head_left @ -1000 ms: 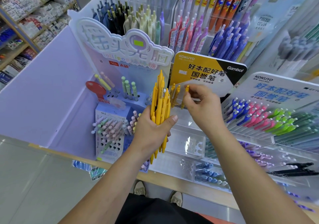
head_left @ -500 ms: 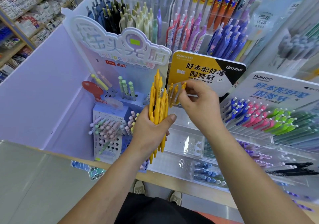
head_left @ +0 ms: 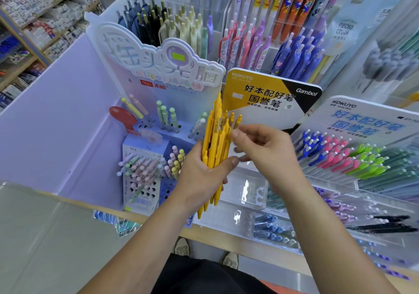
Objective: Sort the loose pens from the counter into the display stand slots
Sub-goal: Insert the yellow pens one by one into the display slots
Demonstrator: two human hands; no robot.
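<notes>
One pen has gone from the right hand [head_left: 263,151] into the slots at the stand's [head_left: 267,98] left edge. That hand is back beside the bundle [head_left: 213,144], fingers loosely curled, seemingly empty. The left hand [head_left: 199,176] grips the bundle upright, so another pick looks due.

You face yellow sign [head_left: 267,94]: KOKUYO, Gambol, 好本配好笔 国誉笔. White sign [head_left: 362,121] at your right: KOKUYO, same Chinese line. Round tag [head_left: 344,29]: PIECED COLOR. Cloud sign [head_left: 158,67]: lollipop.
</notes>
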